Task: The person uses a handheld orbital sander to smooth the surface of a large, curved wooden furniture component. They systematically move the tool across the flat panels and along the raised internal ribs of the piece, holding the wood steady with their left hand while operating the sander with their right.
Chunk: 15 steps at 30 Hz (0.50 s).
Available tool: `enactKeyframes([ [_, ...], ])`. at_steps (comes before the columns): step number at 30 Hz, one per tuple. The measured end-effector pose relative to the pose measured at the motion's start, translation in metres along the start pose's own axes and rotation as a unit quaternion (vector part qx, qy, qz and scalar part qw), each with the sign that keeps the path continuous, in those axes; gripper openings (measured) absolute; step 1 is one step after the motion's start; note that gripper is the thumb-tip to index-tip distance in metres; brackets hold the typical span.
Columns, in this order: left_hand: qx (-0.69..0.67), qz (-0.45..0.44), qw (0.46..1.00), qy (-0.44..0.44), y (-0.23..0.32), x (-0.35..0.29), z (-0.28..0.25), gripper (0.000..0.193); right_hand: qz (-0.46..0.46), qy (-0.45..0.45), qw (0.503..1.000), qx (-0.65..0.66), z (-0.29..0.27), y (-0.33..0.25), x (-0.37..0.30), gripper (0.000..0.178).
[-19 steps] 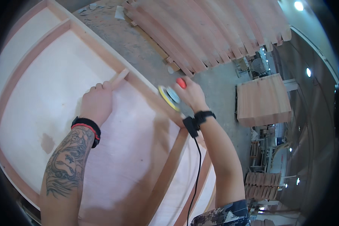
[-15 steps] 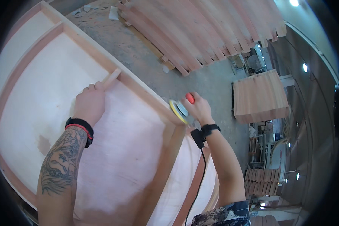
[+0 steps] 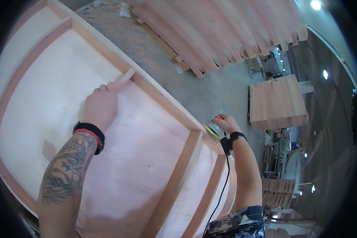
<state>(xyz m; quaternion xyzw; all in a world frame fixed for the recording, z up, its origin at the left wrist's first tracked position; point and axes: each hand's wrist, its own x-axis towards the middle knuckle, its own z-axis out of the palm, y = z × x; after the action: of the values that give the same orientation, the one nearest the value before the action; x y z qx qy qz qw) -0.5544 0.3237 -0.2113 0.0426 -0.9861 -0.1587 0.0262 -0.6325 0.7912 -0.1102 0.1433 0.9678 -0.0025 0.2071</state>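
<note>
A large wooden frame [image 3: 164, 101] backed by a pale panel [image 3: 127, 135] fills the left and middle of the head view. My left hand [image 3: 101, 104] is closed around a short wooden crosspiece [image 3: 125, 76] that meets the frame's long side rail. In my right hand [image 3: 228, 123] is a disc sander [image 3: 215, 129] with a red top and a yellow-edged pad. The sander's pad is tilted against the outer face of that rail, close to the frame's right end. A black cord [image 3: 224, 182] hangs down by my right forearm.
Beyond the frame, a large stack of reddish boards [image 3: 222, 31] stands on the dusty floor [image 3: 146, 51]. To the right are a smaller block of stacked wood [image 3: 277, 103], a fan [image 3: 272, 66] and further piled slats [image 3: 279, 192].
My right hand has slid the sander along the rail, to the right and slightly nearer. My left hand keeps its grip on the crosspiece; the whole view has shifted a little.
</note>
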Motion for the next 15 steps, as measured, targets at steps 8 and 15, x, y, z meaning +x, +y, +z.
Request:
enactKeyframes([
  [8, -0.024, 0.006, 1.0, 0.008, -0.001, 0.001, -0.001, 0.011, -0.256, -0.133, 0.936, 0.203, -0.005, -0.235, 0.08, 0.039],
  [15, -0.03, 0.002, 1.0, -0.003, -0.006, -0.004, -0.004, 0.011, -0.266, -0.17, 0.912, 0.26, -0.023, -0.357, 0.051, 0.043],
])
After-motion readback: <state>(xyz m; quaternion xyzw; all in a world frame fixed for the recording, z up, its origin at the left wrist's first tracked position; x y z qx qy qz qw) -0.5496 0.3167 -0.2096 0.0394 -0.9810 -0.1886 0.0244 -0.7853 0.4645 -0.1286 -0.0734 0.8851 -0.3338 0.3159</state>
